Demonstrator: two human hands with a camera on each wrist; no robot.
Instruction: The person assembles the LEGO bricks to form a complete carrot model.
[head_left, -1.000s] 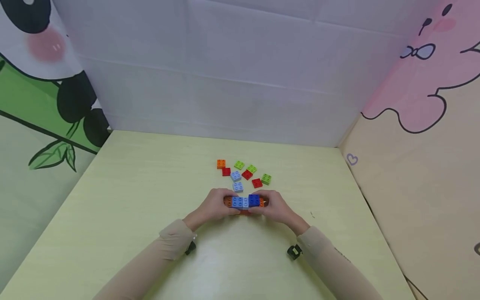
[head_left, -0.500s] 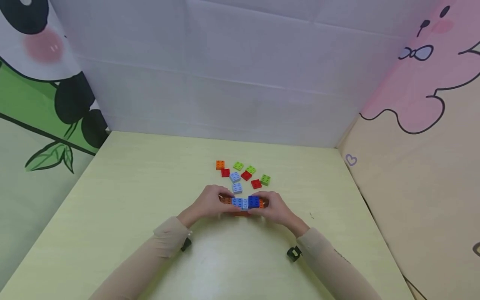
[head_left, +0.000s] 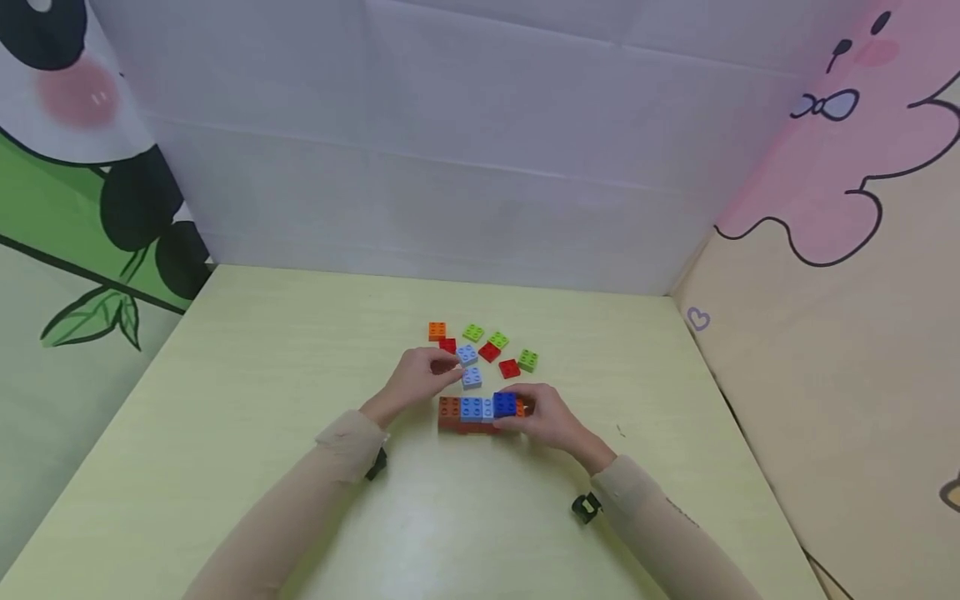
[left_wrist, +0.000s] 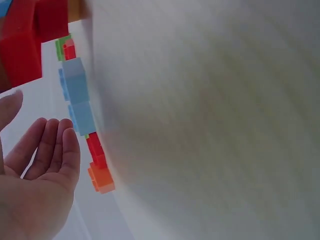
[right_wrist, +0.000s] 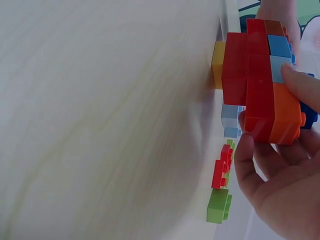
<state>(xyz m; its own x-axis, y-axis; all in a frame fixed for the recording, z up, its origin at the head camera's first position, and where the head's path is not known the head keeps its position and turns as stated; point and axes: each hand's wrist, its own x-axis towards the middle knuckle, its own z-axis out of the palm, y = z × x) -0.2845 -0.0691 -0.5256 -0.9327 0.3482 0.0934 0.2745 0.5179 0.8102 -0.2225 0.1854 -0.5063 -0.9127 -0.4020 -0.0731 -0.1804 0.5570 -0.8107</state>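
A stack of joined toy building bricks (head_left: 471, 408) stands near the table's middle. Its lower layers are red over a yellow base, topped by brown, blue, light blue and orange bricks. A dark blue brick (head_left: 505, 404) rises above the rest at the right. My right hand (head_left: 550, 414) grips the right end, thumb on the near side; in the right wrist view its fingers curl round the orange brick (right_wrist: 286, 115). Away from the stack, my left hand (head_left: 416, 381) hovers just left of two light blue bricks (head_left: 471, 378), its bent fingers (left_wrist: 52, 145) holding nothing.
Behind the stack, loose bricks lie on the pale wooden table (head_left: 300, 350): an orange brick (head_left: 437, 331), several red ones (head_left: 509, 368) and several lime green ones (head_left: 528, 360). A white cloth wall (head_left: 465, 167) closes the table's back edge, with printed panels at both sides.
My left hand has let go of the stack's left end and moved back toward the loose light blue bricks, uncovering the brown brick. The right hand keeps its grip.
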